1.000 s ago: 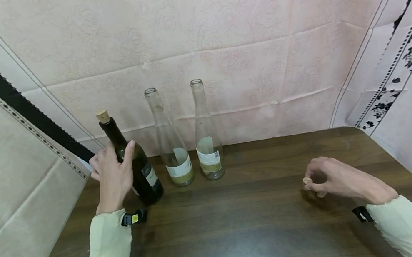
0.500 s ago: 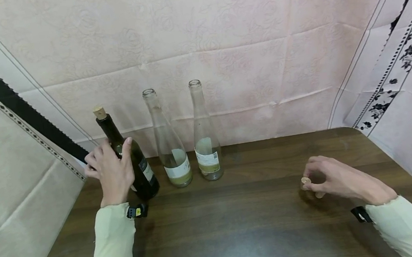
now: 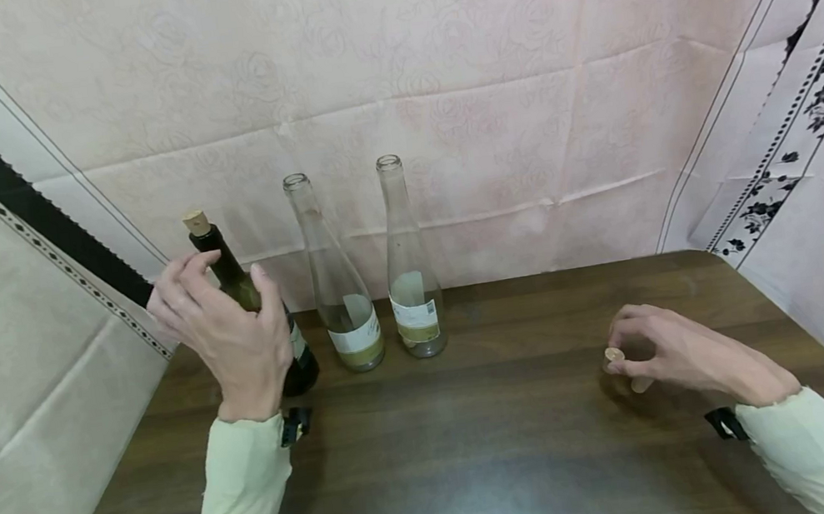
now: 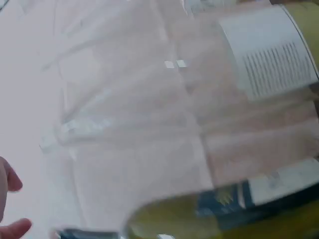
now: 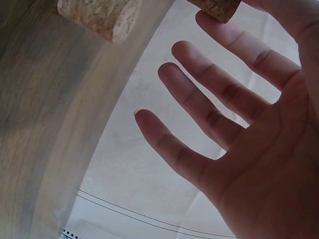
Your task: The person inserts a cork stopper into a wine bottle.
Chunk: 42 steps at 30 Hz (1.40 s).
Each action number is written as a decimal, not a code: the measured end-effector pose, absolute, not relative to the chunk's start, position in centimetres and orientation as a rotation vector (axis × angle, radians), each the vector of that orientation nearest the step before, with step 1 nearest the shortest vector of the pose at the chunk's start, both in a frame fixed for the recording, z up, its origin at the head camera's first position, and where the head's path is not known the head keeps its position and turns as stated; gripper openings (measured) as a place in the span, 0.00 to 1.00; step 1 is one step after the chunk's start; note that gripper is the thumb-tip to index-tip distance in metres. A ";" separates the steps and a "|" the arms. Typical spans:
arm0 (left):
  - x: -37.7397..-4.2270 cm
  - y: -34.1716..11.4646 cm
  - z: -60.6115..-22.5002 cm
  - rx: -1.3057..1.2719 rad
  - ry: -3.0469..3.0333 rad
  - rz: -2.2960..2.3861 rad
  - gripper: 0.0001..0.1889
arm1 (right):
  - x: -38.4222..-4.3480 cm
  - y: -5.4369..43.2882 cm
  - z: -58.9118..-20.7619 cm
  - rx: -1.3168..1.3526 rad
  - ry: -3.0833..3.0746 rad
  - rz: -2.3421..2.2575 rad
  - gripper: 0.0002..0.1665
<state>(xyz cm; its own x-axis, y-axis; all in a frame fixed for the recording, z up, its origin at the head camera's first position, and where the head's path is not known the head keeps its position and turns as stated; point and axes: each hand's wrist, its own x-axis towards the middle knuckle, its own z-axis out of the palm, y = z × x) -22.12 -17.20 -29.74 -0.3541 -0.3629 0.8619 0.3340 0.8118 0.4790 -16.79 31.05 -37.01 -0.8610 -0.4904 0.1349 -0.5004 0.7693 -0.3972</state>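
Observation:
A dark green wine bottle (image 3: 240, 290) stands at the left of the table, a cork stopper (image 3: 196, 223) in its mouth. My left hand (image 3: 236, 347) is beside its upper body, fingers and thumb spread apart and loosely bent. In the left wrist view, fingertips (image 4: 15, 230) appear at the lower left, apart from the bottle (image 4: 174, 219). At the right, my right hand (image 3: 675, 359) pinches a small cork (image 3: 614, 355) between thumb and index finger, the other fingers extended. A second cork (image 5: 102, 17) lies on the table under that hand.
Two uncorked clear glass bottles, one nearer (image 3: 344, 297) the wine bottle and one farther right (image 3: 413, 290), stand near the back edge of the brown wooden table (image 3: 476, 434). Pale patterned cloth (image 3: 488, 115) hangs behind and along both sides.
My left hand has let go of the wine bottle, opening its fingers and shifting slightly toward the camera. The bottle has become more upright. The right hand stays put with its cork.

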 end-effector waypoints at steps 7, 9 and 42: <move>-21.9 -14.5 -30.0 -0.165 -1.933 -0.838 0.27 | -16.9 30.8 -36.9 0.814 -2.842 0.529 0.11; -22.1 -14.0 -30.3 -0.167 -2.083 -0.914 0.33 | -17.0 30.7 -36.8 0.813 -2.840 0.534 0.11; -25.5 -13.9 -32.8 -0.089 -2.483 -1.056 0.37 | -16.9 29.3 -35.1 0.767 -2.856 0.505 0.08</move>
<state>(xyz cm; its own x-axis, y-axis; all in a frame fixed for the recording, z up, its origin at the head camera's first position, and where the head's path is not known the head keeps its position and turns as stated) -25.46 -13.87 -32.80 -0.9020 -0.1093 0.4177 0.2250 0.7067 0.6708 -16.95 29.26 -35.09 -0.8598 -0.4607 0.2204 -0.5083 0.8134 -0.2828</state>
